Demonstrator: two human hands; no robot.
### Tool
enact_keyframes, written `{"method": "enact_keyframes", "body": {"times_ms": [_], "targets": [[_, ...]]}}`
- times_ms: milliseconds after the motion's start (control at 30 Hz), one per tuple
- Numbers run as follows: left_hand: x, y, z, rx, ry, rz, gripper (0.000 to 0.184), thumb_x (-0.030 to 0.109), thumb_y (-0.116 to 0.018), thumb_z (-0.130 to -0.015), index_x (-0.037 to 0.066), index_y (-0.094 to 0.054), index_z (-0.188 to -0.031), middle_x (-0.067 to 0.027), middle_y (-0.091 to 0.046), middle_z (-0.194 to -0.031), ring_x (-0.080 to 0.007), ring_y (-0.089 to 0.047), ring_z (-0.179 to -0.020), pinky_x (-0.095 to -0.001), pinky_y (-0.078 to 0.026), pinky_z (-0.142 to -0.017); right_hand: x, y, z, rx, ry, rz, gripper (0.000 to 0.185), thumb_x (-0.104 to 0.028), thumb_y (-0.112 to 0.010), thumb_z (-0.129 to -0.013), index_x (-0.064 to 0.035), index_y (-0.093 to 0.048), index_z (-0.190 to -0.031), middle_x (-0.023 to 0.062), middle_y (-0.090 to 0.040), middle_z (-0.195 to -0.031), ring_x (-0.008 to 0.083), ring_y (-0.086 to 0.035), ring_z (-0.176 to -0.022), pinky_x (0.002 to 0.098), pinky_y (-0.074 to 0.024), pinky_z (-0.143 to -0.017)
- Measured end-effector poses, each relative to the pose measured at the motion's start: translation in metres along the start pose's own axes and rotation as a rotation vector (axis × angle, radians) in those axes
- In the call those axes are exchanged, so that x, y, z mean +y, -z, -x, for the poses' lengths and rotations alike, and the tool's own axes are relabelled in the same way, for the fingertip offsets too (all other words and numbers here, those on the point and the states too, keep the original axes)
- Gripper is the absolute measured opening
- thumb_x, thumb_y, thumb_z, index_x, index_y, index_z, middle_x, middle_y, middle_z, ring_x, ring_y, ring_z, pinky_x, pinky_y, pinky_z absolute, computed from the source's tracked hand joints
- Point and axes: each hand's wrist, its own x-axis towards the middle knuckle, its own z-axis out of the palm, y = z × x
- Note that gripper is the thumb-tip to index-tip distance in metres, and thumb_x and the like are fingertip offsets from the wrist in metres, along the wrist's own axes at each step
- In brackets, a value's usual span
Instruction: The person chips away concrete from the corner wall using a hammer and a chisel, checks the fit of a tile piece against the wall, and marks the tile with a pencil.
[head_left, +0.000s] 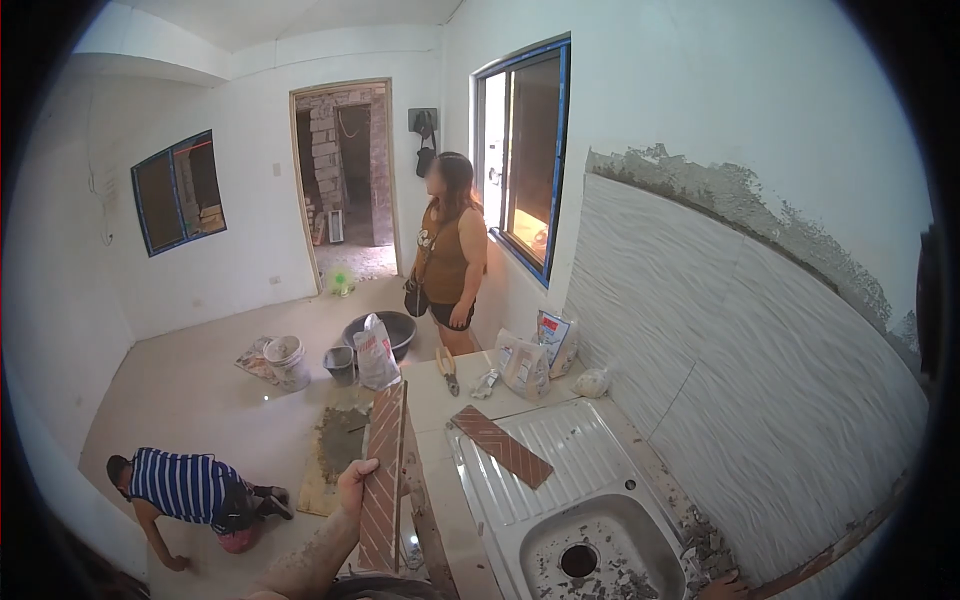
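Head view shows me the left hand (356, 486) pinching a long, flat, white-lined red-brown strip (383, 515), but I can't tell how the right hand (724, 588) holds its fingers.

At upper centre, a person in a brown top (452, 255) stands beside a blue-framed window (532, 150). A doorway (350, 180) opens further left, a smaller window (180, 193) sits upper left, and a person in a striped shirt (185, 485) crouches lower left.
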Motion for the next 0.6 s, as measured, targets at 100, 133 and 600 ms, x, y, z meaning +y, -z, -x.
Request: {"method": "enact_keyframes", "body": {"times_ms": [100, 133, 600], "targets": [[0.0, -0.001, 0.0, 0.041, -0.006, -0.018, 0.062, 0.039, -0.058, -0.085, -0.015, -0.062, -0.114, -0.0229, -0.071, -0.084, -0.0329, -0.071, -0.074, -0.0393, -0.058, -0.07, -0.019, 0.025, -0.002, -0.119, -0.042, 0.024, 0.074, -0.056, -0.031, -0.104, 0.0071, -0.053, -0.137, 0.034, -0.054, -0.138, 0.053, -0.054, -0.123, 0.0637, -0.038, -0.107], [-0.002, 0.002, -0.002, 0.039, -0.01, -0.015, 0.062, 0.039, -0.058, -0.085, -0.015, -0.062, -0.114, -0.0229, -0.071, -0.084, -0.0329, -0.071, -0.074, -0.0393, -0.058, -0.07, -0.026, 0.023, -0.003, -0.101, -0.066, 0.016, 0.074, -0.056, -0.032, -0.104, 0.0073, -0.053, -0.136, 0.0342, -0.055, -0.137, 0.0529, -0.055, -0.123, 0.0636, -0.0387, -0.106], [-0.014, -0.021, -0.013, -0.085, 0.112, 0.003, 0.047, 0.029, -0.058, -0.088, -0.01, -0.064, -0.114, -0.021, -0.072, -0.095, -0.0351, -0.073, -0.086, -0.0421, -0.06, -0.071, -0.022, 0.029, 0.002, 0.053, -0.016, -0.075, 0.066, -0.049, -0.043, -0.102, 0.0089, -0.055, -0.13, 0.035, -0.059, -0.128, 0.0506, -0.061, -0.113, 0.0618, -0.0484, -0.095]]}}
